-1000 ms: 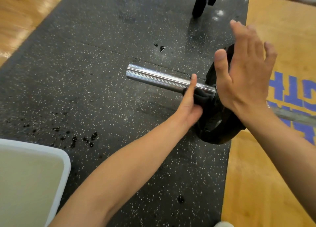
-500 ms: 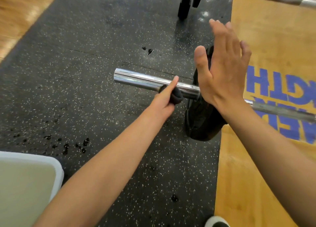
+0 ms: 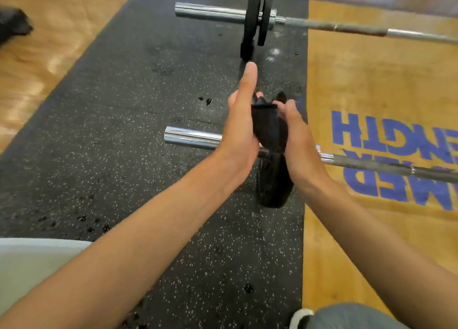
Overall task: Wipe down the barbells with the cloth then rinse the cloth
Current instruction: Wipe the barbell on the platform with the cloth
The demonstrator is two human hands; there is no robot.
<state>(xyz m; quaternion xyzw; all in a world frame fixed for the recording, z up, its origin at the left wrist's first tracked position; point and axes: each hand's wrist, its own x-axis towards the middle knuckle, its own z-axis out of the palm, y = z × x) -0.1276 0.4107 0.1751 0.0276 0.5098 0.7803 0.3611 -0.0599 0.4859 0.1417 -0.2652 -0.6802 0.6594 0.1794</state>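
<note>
Both hands raised above the nearer barbell, a dark, crumpled cloth (image 3: 266,127) sandwiched between them. Left hand (image 3: 241,127) with thumb stretched straight up and away, fingertips curling round the far edge of the cloth. Right hand (image 3: 296,135) pressed against the cloth's other side, fingers bent over its top edge. Holding the cloth together, off the metal.

Below the hands, nearer steel barbell (image 3: 386,167) lying across the black speckled rubber mat (image 3: 124,155), its shiny chrome sleeve (image 3: 192,137) pointing toward the mat's left edge, a black weight plate (image 3: 272,187) standing on the mat near its right edge, grey shaft running out over the wooden floor (image 3: 371,80) with blue lettering (image 3: 396,142). Farther steel barbell (image 3: 213,12) near the mat's far edge, two black plates (image 3: 257,18) upright on it, bar extending right over the wood.

Dark wet spots (image 3: 94,223) scattered near the mat's front left part. Pale, rounded white container rim (image 3: 44,242) at the lower left. Grey-clad knee (image 3: 347,315) and a white shoe toe (image 3: 298,315) at the bottom right. Blurred dark object (image 3: 13,23) on the wood at top left.
</note>
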